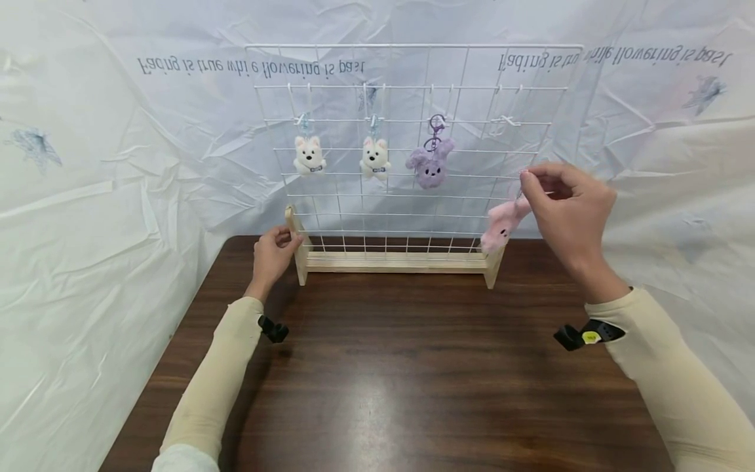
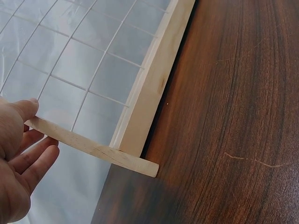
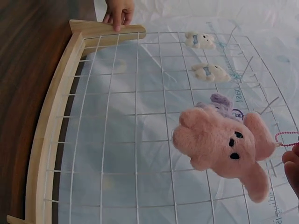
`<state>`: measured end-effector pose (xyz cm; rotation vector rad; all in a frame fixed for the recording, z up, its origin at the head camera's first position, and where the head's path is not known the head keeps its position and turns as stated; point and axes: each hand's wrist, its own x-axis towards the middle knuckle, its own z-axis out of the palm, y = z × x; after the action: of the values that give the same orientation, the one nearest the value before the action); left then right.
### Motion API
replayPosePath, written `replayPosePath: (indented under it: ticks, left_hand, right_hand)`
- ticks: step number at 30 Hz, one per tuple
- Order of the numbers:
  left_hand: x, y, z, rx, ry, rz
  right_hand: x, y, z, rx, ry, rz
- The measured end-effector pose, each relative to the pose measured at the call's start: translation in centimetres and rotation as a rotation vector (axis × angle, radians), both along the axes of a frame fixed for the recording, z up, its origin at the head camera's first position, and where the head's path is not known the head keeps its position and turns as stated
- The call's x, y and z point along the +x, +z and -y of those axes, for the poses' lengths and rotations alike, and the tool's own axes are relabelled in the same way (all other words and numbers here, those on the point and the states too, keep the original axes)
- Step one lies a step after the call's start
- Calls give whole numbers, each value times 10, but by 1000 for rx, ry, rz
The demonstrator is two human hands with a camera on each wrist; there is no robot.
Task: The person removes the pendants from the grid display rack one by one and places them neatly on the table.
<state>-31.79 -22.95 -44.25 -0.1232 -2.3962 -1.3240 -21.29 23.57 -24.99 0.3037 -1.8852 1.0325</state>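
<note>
Left forearm: cream-sleeved; stretched forward, angled inward;
Left wrist: bare; nearly in line with the forearm;
Left hand: gripping, thumb opposed to the fingers; lower of the two hands;
Left fingers: bent, below the thumb in the left wrist view;
Right forearm: cream-sleeved; angled forward and inward;
Right hand: held higher; thumb and index finger pinching; fingertips pointing inward

There are two white plush dog keychains; one purple plush rabbit keychain; one pink plush rabbit keychain; four hooks; one white wire grid; two wooden end supports; two hands; two wrist cameras; one table.
</note>
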Motion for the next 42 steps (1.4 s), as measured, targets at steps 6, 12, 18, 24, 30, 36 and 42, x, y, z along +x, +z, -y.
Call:
replayPosePath:
  ticks: [6, 12, 18, 24, 30, 36, 42]
  left_hand:
    - [0, 0, -1, 7, -4, -2]
    - [0, -1, -1, 6, -1, -1]
    - [1, -1, -1, 5, 2, 5]
    - [0, -1, 0, 1, 7, -2]
    - [0, -1, -1, 0, 10, 1]
    - [2, 2, -3, 2, 19, 14]
    - [3, 2, -2, -3, 21, 17]
  right_hand:
    - [1, -15, -6, 30, 25, 9]
    - [1, -33, -12, 75, 43, 27]
    - [12, -43, -6, 39, 85, 51]
    - [21, -53, -3, 43, 117, 67]
    - [26, -64, -5, 60, 133, 74]
    - [34, -73, -5, 49, 157, 100]
    - [38, -86, -8, 57, 152, 128]
